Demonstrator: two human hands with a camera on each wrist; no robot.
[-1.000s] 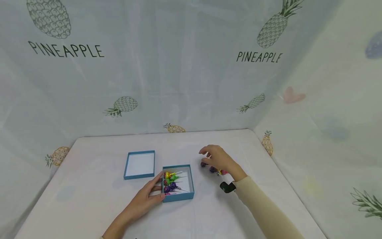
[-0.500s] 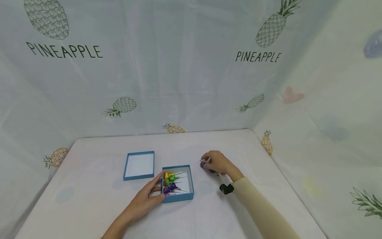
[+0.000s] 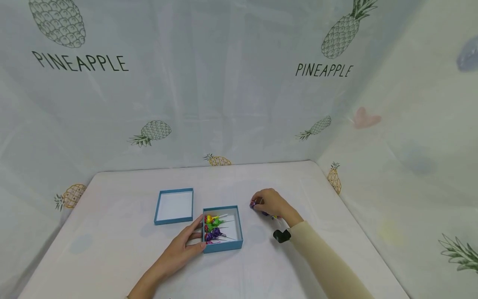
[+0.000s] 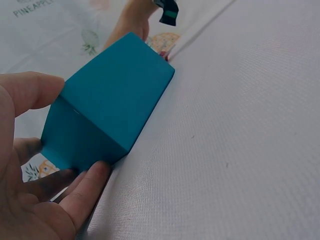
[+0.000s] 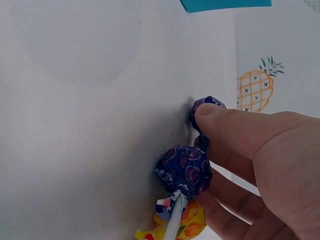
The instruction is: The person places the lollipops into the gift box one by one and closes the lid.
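A blue box [image 3: 223,247] stands uncovered with several wrapped lollipops [image 3: 214,234] inside, heads toward its left wall. My left hand [image 3: 183,249] rests against that wall, thumb at the near corner and fingers spread along the side; the left wrist view shows the fingertips on the teal cardboard [image 4: 115,95]. Right of the box, my right hand [image 3: 273,203] pinches a purple-wrapped lollipop [image 5: 206,104] at its head, thumb on top. A second purple lollipop [image 5: 185,170] with a white stick and a yellow-orange one [image 5: 192,220] lie beside the fingers.
A shallow blue-edged lid [image 3: 174,206], white inside, lies behind and left of the box on the white tabletop [image 3: 112,232]. A black strap piece [image 3: 281,236] hangs at the right wrist. Pineapple-print cloth [image 3: 239,83] hangs behind the table.
My right hand has come down onto the purple lollipop, its thumb and fingers closing on the head. The left hand, box and lid stay where they were.
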